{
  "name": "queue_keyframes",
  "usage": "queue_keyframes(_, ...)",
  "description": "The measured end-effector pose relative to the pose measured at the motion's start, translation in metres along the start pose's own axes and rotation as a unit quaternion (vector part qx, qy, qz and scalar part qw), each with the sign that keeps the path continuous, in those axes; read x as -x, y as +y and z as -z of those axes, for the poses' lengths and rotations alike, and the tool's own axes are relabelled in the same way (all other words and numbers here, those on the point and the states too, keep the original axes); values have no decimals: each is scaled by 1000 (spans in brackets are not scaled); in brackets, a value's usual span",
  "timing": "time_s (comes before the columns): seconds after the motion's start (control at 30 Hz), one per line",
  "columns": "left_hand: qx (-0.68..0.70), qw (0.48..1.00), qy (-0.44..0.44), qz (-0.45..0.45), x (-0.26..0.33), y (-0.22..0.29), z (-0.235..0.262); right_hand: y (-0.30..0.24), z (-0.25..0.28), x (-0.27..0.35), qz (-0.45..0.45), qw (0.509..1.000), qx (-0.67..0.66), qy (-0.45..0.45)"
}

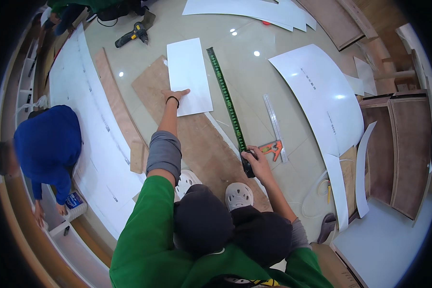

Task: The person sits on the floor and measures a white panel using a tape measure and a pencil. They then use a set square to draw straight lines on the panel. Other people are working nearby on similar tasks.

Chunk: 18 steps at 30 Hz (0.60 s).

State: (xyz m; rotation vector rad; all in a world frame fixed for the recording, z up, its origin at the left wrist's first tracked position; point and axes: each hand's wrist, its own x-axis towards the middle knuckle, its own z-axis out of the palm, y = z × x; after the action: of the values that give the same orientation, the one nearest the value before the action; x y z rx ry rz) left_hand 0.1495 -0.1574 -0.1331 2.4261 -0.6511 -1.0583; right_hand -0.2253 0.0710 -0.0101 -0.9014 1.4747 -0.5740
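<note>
My left hand (176,96) lies on the lower left part of a white rectangular sheet (189,60), fingers stretched out. That sheet rests partly over a long brown board (197,137) on the floor. In my right hand (258,164) is a tape measure (247,169), gripped by its dark case. Its green blade (228,98) is drawn out away from me, to the right of the white sheet and apart from it. Right of the blade lies a combination square (271,150) with an orange head and a steel rule.
A cordless drill (135,34) lies far left. Large white sheets (317,86) cover floor at right, with another (89,129) at left beside a wooden strip (115,93). Brown cabinets (393,153) stand right. A co-worker in blue (48,144) bends at left; another person (77,12) is behind.
</note>
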Motion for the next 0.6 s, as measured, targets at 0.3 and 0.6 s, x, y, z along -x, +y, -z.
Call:
queue_keyframes(0.3,262,934,-239,51,93,-81,26,10,-10,-2,39,999,-3,-27)
queue_keyframes(0.6,-446,880,-68,-148,129,-138,150,-12,-106,-67,-19,974,31,-223)
